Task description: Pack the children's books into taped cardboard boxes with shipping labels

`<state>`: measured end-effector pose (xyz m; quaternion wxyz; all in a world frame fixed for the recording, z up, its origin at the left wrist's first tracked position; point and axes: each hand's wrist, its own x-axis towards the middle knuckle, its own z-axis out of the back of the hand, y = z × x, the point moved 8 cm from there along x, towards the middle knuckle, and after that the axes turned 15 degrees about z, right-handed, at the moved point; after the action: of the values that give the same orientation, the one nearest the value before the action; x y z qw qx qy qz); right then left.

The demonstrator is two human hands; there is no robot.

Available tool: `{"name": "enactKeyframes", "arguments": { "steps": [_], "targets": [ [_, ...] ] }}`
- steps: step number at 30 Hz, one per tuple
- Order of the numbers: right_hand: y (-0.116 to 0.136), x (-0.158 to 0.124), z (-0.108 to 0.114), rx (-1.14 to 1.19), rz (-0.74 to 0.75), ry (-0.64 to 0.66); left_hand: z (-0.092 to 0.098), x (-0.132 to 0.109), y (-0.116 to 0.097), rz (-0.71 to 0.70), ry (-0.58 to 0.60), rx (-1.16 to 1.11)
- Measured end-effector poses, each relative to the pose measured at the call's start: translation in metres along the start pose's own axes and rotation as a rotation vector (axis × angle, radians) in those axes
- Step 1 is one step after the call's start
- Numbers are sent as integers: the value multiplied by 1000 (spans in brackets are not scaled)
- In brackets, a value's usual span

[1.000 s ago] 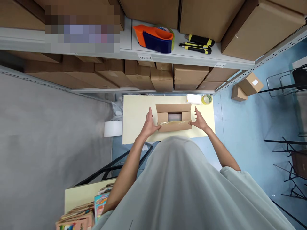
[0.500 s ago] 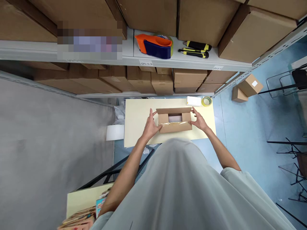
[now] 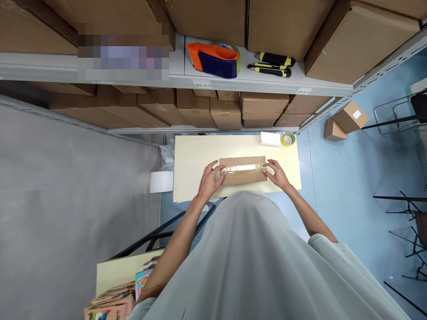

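In the head view, with the clock centred on the box [image 3: 245, 179] and twelve pointing to the grey shelf [image 3: 240, 87]: lying on the cream table [image 3: 196, 151], near its front edge, long side from nine to three. Flaps [image 3: 242, 161] folded flat, with a shiny strip of clear tape [image 3: 243, 168] along the top, from one short end to the other.

At nine, touching the box's end with bent fingers and thumb: left hand [image 3: 209, 180], with narrow gap between thumb and forefinger. At three, touching the opposite end in the same manner: right hand [image 3: 278, 175], with similarly narrow gap. For both, impossible to tell a firm pinch from a light press.

At one o'clock, near the far edge of the table: white box [image 3: 270, 138]. Just beside it, at two: tape roll [image 3: 283, 139], lying flat. Farther, on the shelf, between eleven and twelve: dispenser [image 3: 218, 65], orange and blue. There also, between twelve and one: three cutters [image 3: 274, 71], black and yellow. On the floor [image 3: 325, 178] at two, well apart from the table: two cartons [image 3: 348, 118], touching each other. Between seven and eight: books [image 3: 108, 304], in piles on a side table [image 3: 113, 271].
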<state>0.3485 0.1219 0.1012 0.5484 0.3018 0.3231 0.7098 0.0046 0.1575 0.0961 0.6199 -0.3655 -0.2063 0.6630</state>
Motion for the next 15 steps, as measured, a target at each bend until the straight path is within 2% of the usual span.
{"name": "enactKeyframes", "arguments": {
  "steps": [6, 9, 12, 15],
  "targets": [
    [-34, -1, -19, 302, -189, -119, -18, 3, 29, 304, 59, -352],
    [-51, 0, -24, 330, -326, -156, -24, 9, 41, 438, 17, -462],
    [-65, -3, -31, 361, -478, -135, -23, 13, 47, 543, -43, -502],
    [-62, 0, -35, 344, -453, -83, -22, 13, 45, 581, -62, -488]
  ]
}}
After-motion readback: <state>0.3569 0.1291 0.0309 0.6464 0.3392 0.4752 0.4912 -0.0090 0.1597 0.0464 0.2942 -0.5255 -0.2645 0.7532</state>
